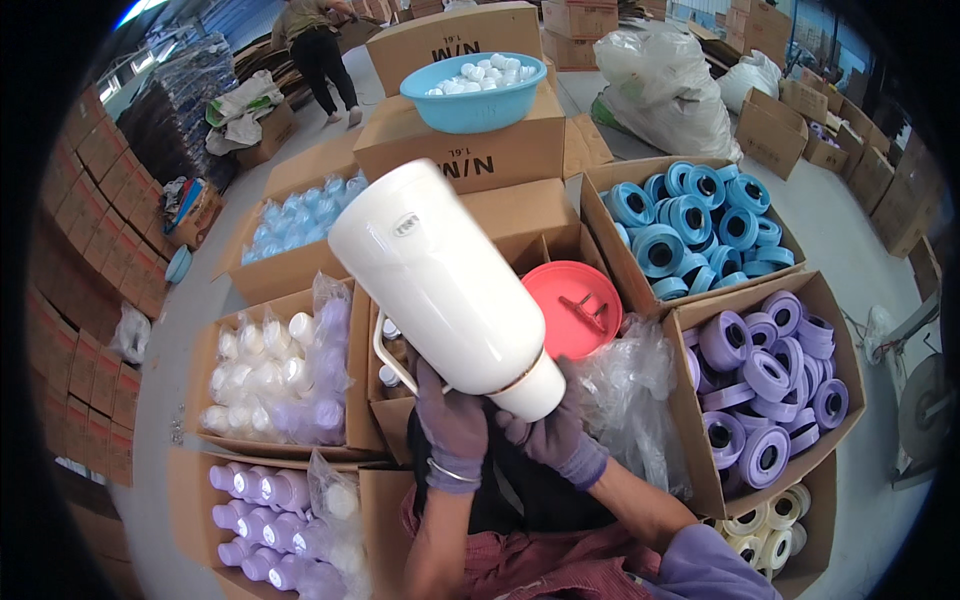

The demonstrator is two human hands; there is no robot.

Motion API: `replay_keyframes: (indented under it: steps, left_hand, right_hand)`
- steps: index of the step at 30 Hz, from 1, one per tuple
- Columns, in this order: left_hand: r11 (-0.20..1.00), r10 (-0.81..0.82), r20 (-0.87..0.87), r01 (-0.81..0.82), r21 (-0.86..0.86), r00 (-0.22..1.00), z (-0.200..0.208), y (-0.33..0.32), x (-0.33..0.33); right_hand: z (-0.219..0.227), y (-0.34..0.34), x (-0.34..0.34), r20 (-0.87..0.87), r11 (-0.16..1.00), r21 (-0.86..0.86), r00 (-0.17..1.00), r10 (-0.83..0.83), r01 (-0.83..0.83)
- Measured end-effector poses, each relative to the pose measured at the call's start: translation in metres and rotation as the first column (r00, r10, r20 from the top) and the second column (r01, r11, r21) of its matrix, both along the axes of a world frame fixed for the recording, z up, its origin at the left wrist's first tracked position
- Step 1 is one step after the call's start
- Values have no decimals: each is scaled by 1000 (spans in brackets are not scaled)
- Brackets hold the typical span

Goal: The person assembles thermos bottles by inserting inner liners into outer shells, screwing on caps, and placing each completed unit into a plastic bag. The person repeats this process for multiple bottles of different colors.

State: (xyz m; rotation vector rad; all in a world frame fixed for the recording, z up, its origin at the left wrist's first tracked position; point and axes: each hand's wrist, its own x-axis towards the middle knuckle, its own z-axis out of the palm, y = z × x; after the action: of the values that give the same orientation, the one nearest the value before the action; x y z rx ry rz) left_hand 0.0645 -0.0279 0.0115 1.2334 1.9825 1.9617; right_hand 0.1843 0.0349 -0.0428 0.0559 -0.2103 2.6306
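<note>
A large glossy white thermos jug (440,280) is held tilted in front of me, its base up to the left and its neck down to the right. A white cup-shaped cap (530,390) sits at the neck. Its side handle (388,350) points to the left. My left hand (452,425), in a purple-grey glove, is closed round the jug's lower part beside the handle. My right hand (555,430), gloved alike, is closed on the cap. Some fingers of both hands are hidden behind the jug.
A red lid (565,300) and clear plastic bags (630,400) lie close by. Cartons hold blue rings (690,215), purple rings (765,365), cream rings (770,530), white caps (255,365) and purple bottle-shaped parts (262,520). Ahead, a blue basin (470,112) of white pieces tops a carton. Another person (315,50) stands farther off.
</note>
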Motion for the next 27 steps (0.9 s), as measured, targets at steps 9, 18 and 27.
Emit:
replay_keyframes:
  steps: [9,18,27]
  left_hand:
    - [951,-239,-325,152,-271,915,-74,-41,-77]
    - [960,-105,-655,-95,-262,748,-77,-32,-85]
    - [951,-119,335,204,-231,935,23,-134,-122]
  right_hand:
    - [-11,-55,-8,-432,860,-40,785,444,-509]
    - [-2,-30,20,-5,958,182,974,225,-220]
    - [-66,207,-16,94,-82,401,130,-987,-912]
